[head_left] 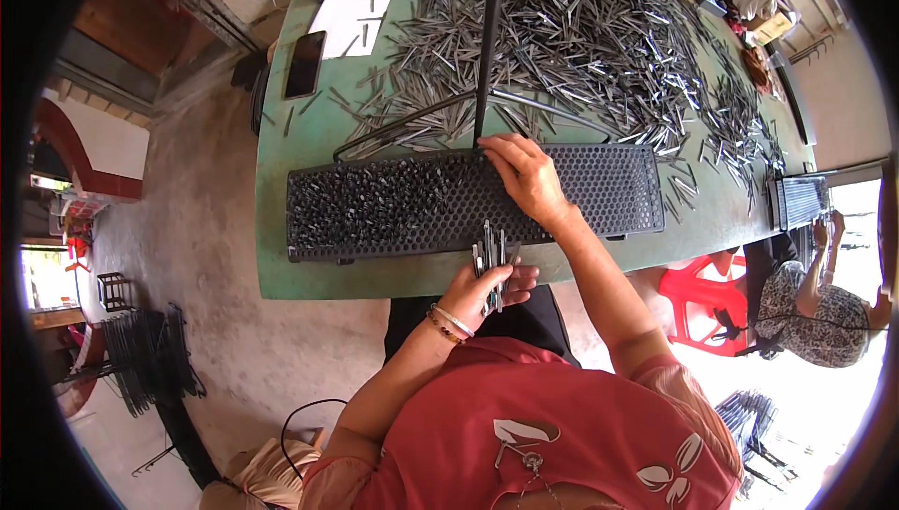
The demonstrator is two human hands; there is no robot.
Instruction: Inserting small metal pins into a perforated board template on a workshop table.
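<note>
Rack (599, 190): long, black and full of holes, lying along the near side of the green table (276, 201); strips (375, 196) stand crowded in its left part, while the holes in its right part look bare.
Left hand (482, 290): just in front of the rack's near edge, thumb closed over a bundle (490, 262) of thin strips held roughly upright, outer fingers stretched out.
Right hand (529, 177): over the middle of the rack, fingers bent, tips at its far edge close to the foot of a black pole (492, 32); whether they pinch a strip I cannot tell.
Loose pile (581, 32): more strips, heaped behind the rack.
Step in hand: seemingly setting strips from the bundle into the rack's holes, with only part filled.
Next strip: would call for parting one from the bundle and lining its end up with a bare hole beside the rack's filled patch, without knocking those standing.
</note>
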